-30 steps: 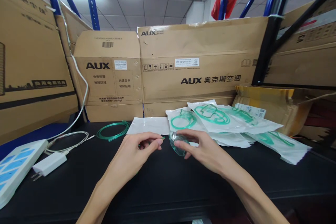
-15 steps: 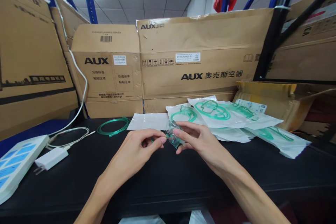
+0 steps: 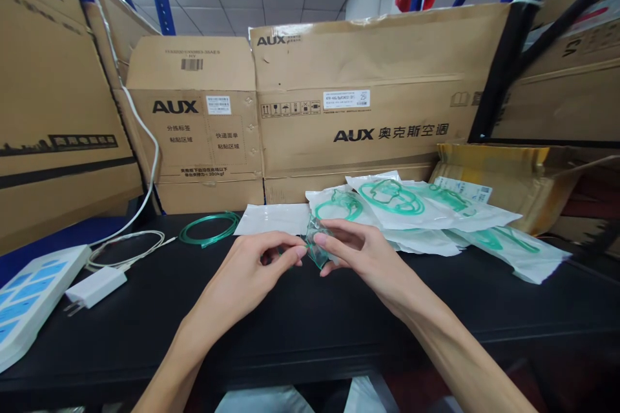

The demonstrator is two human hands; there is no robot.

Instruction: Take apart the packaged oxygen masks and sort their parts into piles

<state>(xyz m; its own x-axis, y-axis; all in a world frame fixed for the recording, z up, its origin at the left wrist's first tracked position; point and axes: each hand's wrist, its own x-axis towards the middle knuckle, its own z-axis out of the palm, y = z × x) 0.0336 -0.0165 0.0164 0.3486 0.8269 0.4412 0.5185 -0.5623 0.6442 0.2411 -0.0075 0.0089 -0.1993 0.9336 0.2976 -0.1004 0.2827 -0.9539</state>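
A clear green-tinted plastic mask (image 3: 317,244) is held above the black table (image 3: 290,329), pinched by my right hand (image 3: 361,258) between thumb and fingers. My left hand (image 3: 256,271) meets it from the left, its fingertips closed on a thin green strap or tube end at the mask's edge. Just behind the hands lies an empty flat white pouch (image 3: 274,219). A coil of green tubing (image 3: 208,230) lies on the table to the left of that pouch.
Several sealed pouches with green masks (image 3: 411,210) are piled at the right back. A white charger with cable (image 3: 97,285) and a white-blue power strip (image 3: 29,297) lie at the left. Cardboard boxes (image 3: 358,97) wall the table's back.
My right hand has lifted the mask off the table and turned it on edge. Both hands have come closer together. The view has dipped slightly.
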